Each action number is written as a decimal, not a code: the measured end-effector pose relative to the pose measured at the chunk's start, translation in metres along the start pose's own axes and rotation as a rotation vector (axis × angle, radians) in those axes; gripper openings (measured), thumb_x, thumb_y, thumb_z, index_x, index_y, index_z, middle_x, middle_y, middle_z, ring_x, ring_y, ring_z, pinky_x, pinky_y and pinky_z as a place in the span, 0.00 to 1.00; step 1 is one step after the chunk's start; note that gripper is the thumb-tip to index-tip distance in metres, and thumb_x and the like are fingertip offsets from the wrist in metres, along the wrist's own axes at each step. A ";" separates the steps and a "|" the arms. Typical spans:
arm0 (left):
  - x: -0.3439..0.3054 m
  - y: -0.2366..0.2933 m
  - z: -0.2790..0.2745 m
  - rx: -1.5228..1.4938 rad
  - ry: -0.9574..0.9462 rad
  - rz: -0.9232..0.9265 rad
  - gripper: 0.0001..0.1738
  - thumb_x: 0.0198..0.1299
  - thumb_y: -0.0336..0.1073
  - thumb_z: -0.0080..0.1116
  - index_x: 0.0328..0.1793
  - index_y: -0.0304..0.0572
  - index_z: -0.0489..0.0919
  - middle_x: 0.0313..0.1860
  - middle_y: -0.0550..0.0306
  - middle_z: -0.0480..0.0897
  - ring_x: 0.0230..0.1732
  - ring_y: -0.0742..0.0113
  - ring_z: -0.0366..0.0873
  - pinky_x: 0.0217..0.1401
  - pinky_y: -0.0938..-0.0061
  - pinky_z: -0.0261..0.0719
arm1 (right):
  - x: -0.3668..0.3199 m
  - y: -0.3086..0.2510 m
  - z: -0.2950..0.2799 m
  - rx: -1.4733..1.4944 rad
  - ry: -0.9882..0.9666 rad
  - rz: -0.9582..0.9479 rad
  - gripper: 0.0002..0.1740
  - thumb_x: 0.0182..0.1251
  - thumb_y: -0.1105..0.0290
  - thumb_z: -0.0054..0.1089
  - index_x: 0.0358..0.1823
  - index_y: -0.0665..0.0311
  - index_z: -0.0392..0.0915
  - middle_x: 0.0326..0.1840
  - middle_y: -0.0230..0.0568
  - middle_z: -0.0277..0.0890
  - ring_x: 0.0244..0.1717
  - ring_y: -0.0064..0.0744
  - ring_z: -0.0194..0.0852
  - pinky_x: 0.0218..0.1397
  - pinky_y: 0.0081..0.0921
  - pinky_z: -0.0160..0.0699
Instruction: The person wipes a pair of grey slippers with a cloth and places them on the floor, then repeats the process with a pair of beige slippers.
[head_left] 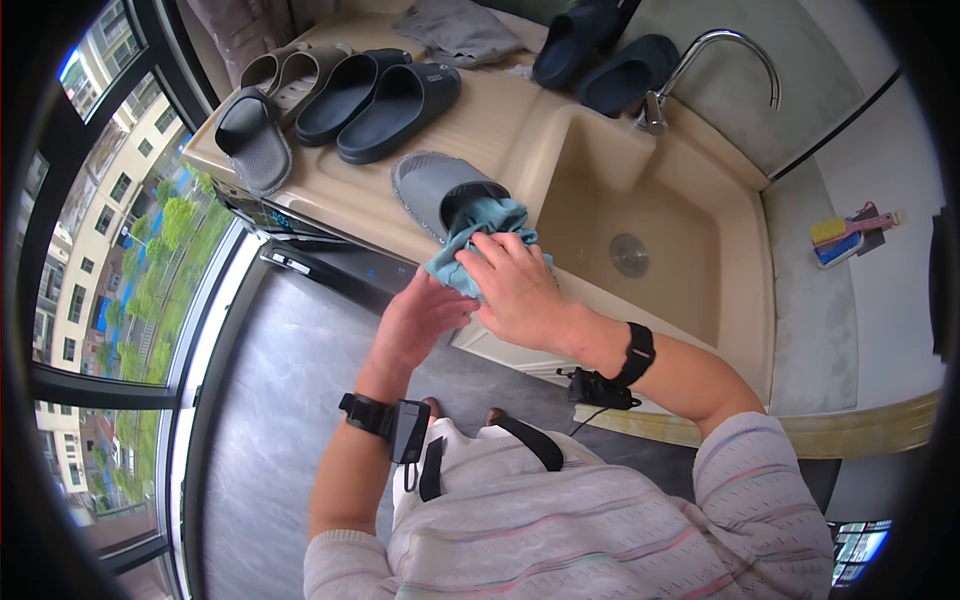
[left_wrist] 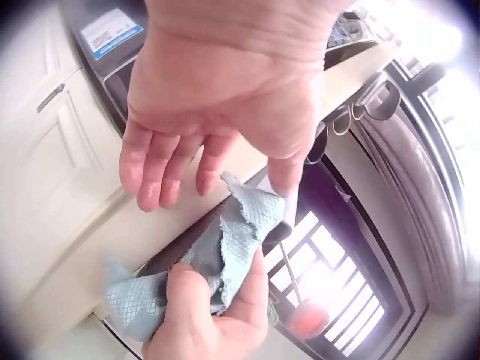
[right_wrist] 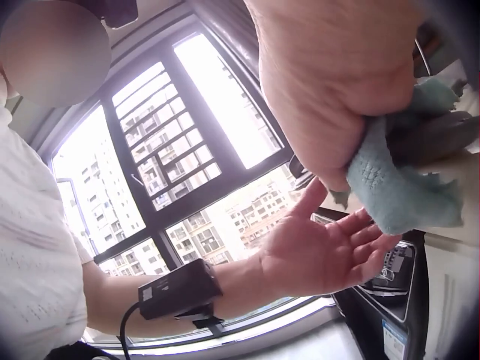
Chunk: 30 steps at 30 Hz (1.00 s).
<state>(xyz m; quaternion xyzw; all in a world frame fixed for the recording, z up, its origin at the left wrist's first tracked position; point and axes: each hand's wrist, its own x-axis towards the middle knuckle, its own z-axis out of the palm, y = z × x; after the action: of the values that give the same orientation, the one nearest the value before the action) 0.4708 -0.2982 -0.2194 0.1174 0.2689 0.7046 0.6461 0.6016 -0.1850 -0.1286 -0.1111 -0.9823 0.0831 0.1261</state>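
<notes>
While the left hand (head_left: 430,315) lies open below it, palm turned up and fingers mostly extended, the right hand (head_left: 525,295) pinches a teal cloth (head_left: 495,215) near the centre of the frame in the head view. The left wrist view shows the thumb and fingers of the right hand closed on the bunched cloth, whose edge looks ragged. Whether the left hand touches the cloth is hard to tell.

The cloth lies at the opening of a grey slipper (head_left: 425,180), just left of the sink (head_left: 610,215), and hides part of it; how far the cloth reaches inside cannot be seen. In the right wrist view the slipper is cut off at the right edge, partly behind the cloth.

Toward the upper left of the head view, another grey slipper (head_left: 255,145), a beige pair (head_left: 300,80) and a dark pair (head_left: 395,110) rest on the beige surface (head_left: 480,130). At the top, a crumpled grey cloth (head_left: 460,35) lies near a second dark pair (head_left: 630,75), just behind the sink beside the faucet (head_left: 725,38). Brushes (head_left: 845,240) are at the right against the wall, their exact shapes hard to make out.
</notes>
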 end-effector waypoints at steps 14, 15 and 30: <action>0.004 -0.056 0.003 -0.591 -0.199 0.315 0.36 0.63 0.65 0.38 0.55 0.39 0.74 0.51 0.51 0.79 0.50 0.57 0.77 0.55 0.66 0.74 | -0.036 -0.037 0.011 0.614 -0.004 -0.128 0.24 0.45 0.82 0.54 0.50 0.67 0.73 0.51 0.46 0.71 0.52 0.42 0.71 0.56 0.34 0.70; 0.004 -0.062 -0.002 -0.601 -0.203 0.337 0.36 0.62 0.65 0.39 0.55 0.39 0.75 0.52 0.50 0.78 0.51 0.57 0.77 0.56 0.66 0.74 | -0.037 -0.032 0.006 0.615 -0.013 -0.132 0.24 0.45 0.82 0.54 0.50 0.67 0.73 0.51 0.46 0.71 0.52 0.42 0.71 0.56 0.34 0.70; -0.021 -0.055 0.077 -0.442 0.165 0.468 0.30 0.67 0.57 0.31 0.68 0.47 0.62 0.65 0.49 0.68 0.62 0.54 0.68 0.67 0.61 0.64 | -0.017 -0.008 0.013 0.213 0.020 -0.307 0.27 0.57 0.69 0.51 0.58 0.77 0.63 0.61 0.64 0.60 0.63 0.57 0.58 0.67 0.41 0.54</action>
<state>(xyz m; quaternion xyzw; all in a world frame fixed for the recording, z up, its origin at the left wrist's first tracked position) 0.5602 -0.3001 -0.1809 -0.0246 0.1266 0.8822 0.4528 0.6131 -0.1982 -0.1433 0.0535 -0.9720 0.1655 0.1581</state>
